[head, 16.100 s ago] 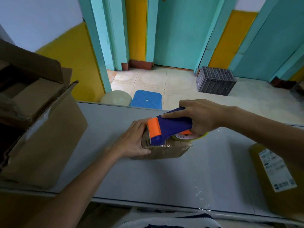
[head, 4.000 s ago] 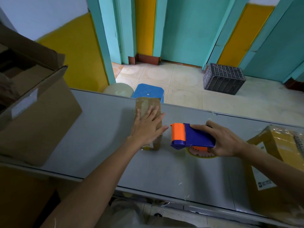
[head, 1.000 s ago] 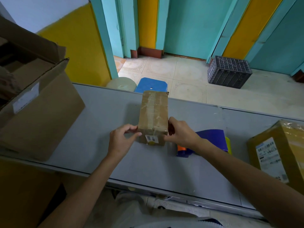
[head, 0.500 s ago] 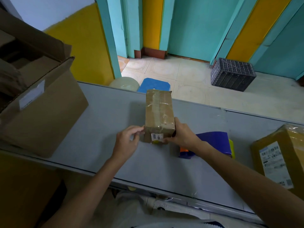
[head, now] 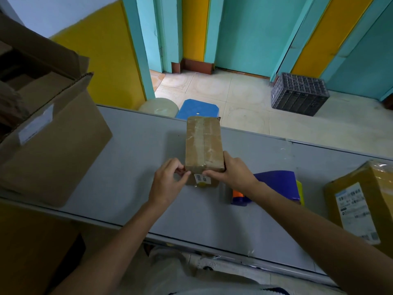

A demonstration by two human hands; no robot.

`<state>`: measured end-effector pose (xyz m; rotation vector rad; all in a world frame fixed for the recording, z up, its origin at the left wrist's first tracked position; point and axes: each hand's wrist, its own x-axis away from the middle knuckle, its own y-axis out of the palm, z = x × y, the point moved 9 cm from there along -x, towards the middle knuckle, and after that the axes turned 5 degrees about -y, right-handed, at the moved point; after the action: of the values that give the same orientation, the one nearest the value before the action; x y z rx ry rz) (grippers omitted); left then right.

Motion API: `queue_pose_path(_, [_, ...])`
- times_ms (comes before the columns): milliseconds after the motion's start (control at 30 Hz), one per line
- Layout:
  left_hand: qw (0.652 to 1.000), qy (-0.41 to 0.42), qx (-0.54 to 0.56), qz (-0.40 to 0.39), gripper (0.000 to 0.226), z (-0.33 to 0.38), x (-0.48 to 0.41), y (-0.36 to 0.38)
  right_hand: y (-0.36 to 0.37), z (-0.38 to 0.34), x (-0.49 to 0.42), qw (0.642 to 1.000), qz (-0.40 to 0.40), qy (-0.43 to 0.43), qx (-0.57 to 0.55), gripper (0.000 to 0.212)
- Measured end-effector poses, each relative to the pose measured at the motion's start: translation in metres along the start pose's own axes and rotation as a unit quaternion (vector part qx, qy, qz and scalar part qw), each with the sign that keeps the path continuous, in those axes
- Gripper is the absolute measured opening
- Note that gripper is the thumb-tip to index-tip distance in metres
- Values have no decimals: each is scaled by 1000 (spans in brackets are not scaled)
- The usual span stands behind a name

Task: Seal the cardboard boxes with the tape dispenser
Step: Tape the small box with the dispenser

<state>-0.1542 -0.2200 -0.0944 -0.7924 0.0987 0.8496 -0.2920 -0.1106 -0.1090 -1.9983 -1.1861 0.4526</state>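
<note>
on the grey table point(head: 127, 167), toward its far edge: small cardboard box point(head: 204, 143), lying lengthways away from the body, clear tape along the top seam and wrinkled over the sides, white label on the near end face. at the near left corner, left hand point(head: 168, 182), fingers curled, fingertips pinching the box's corner. at the near right corner, right hand point(head: 231, 175), thumb laid across the near top edge, fingers down the right side, gripping the box. just right of the right wrist, tape dispenser point(head: 276, 184), blue with an orange part, flat on the table, touched by neither hand, partly hidden behind the forearm. at the left end of the table, large open carton point(head: 53, 145), flaps up. at the right end, yellow parcel point(head: 361, 199) wrapped in film, printed label facing up. beyond the table, on the tiled floor, blue stool point(head: 197, 108) and dark plastic crate point(head: 299, 93).
</note>
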Motion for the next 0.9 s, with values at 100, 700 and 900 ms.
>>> queue_pose_path(100, [997, 30, -46, -59, 37, 7, -2, 5, 3, 2, 1, 998, -40, -19, 37, 74])
queue_pose_path(700, [935, -44, -261, -235, 42, -17, -31, -4, -34, 3, 13, 972, -167, -43, 157, 54])
queue_pose_path(900, [982, -95, -136, -93, 45, 50, -41, -10, -63, 59, 66, 880, -257, -1, 399, 95])
